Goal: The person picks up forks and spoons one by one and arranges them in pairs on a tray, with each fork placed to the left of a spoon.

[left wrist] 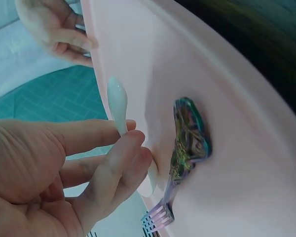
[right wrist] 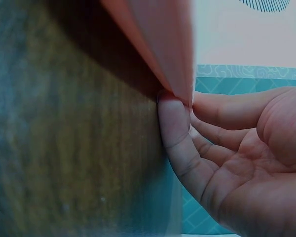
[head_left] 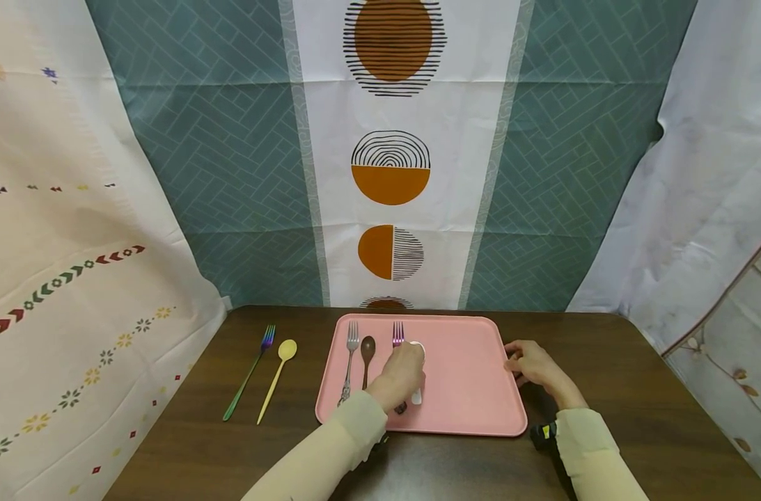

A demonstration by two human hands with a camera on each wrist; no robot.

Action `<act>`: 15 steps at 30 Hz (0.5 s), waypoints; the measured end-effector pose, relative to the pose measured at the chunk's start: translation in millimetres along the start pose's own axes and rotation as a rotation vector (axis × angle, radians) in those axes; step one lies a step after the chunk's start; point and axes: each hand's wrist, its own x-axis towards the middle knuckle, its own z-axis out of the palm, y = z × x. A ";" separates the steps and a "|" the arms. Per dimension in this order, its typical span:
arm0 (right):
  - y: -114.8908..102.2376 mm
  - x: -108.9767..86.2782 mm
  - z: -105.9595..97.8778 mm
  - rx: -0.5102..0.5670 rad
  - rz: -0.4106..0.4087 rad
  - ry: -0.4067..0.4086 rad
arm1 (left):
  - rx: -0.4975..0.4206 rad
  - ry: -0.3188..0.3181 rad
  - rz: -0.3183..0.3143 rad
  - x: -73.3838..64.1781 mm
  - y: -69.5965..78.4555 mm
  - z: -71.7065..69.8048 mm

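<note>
My left hand (head_left: pixel 400 376) pinches the handle of a white spoon (left wrist: pixel 118 103) between thumb and fingers, over the pink tray (head_left: pixel 468 383). Beside it lies an iridescent purple fork (left wrist: pixel 189 143) with an ornate handle, partly covered by the hand in the head view. Farther left on the tray are a silver fork (head_left: pixel 352 338) and a dark brown spoon (head_left: pixel 367 346), whose handle end is hidden by the left wrist. At the tray's right rim, my right hand (head_left: pixel 538 365) grips the edge, thumb and fingers on either side of it in the right wrist view.
Left of the tray, a green-handled fork (head_left: pixel 247 384) with a blue-purple head and a yellow spoon (head_left: pixel 286 350) lie on the dark wooden table (head_left: pixel 192 435). A patterned curtain (head_left: pixel 242 174) hangs behind the table's back edge, with white cloths at both sides.
</note>
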 end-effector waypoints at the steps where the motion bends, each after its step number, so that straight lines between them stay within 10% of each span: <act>1: 0.0 0.0 -0.2 0.001 -0.001 -0.001 | 0.007 0.004 0.003 -0.3 0.9 0.2; 15: -2.1 -1.7 -0.5 0.012 -0.013 -0.001 | 0.001 0.003 -0.007 -2.8 4.1 2.2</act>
